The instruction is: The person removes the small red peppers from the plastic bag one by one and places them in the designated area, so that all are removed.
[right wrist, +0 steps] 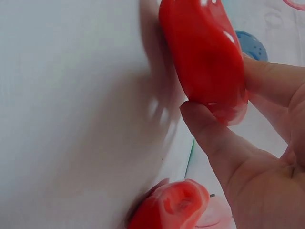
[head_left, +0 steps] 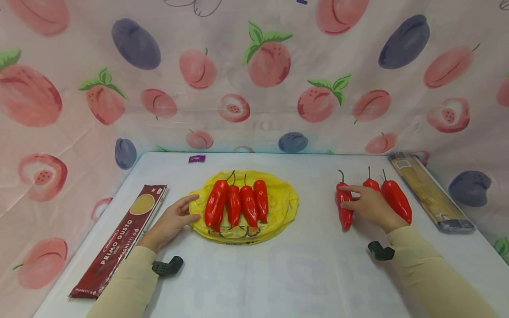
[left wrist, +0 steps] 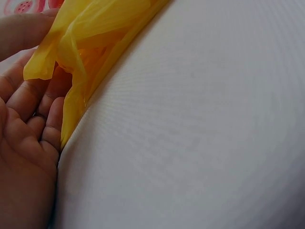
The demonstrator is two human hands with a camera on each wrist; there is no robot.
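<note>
My right hand [head_left: 371, 207] pinches a glossy red chili pepper [head_left: 345, 219] between thumb and fingers, close over the right side of the white table. In the right wrist view, the thumb presses near one end of this pepper [right wrist: 205, 57], with the fingers on its far side. Two more red peppers, a partly covered one [head_left: 370, 183] and a fuller one [head_left: 396, 201], lie beyond the hand. My left hand [head_left: 172, 221] touches the left edge of a yellow plastic bag [head_left: 282, 203], fingers relaxed. Several red peppers [head_left: 233, 205] rest on the bag, stems pointing away.
A dark red spaghetti packet [head_left: 123, 238] lies along the left, partly under the left forearm. At the right edge is a clear spaghetti packet [head_left: 433, 194]. A small purple sachet [head_left: 196, 159] sits at the back. Fruit-printed cloth [head_left: 234, 66] walls the table.
</note>
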